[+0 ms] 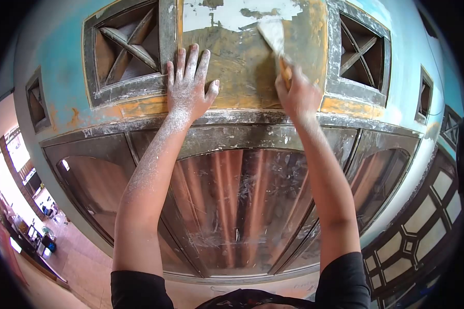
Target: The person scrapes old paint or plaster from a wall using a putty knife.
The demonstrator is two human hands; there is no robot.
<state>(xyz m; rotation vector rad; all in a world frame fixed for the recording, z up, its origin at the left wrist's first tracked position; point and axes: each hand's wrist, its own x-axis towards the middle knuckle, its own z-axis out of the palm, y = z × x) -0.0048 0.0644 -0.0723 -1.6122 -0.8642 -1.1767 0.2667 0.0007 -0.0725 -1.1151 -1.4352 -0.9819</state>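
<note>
My right hand (298,92) is wrapped round the wooden handle of a scraper (272,35), whose wide blade points up and lies against the wall panel (237,64). White paint remains in ragged patches (216,15) along the panel's top, while bare greenish-brown surface shows below. To the left, my left hand (189,90) rests with spread fingers on the panel's lower left part, holding nothing. White dust covers its fingers, wrist and forearm.
Square vents with crossed bars flank the panel, at left (129,46) and right (361,51). Below runs a wooden window frame (242,136) with glass and curtains behind. A latticed door (417,221) stands lower right; a doorway opens at far left.
</note>
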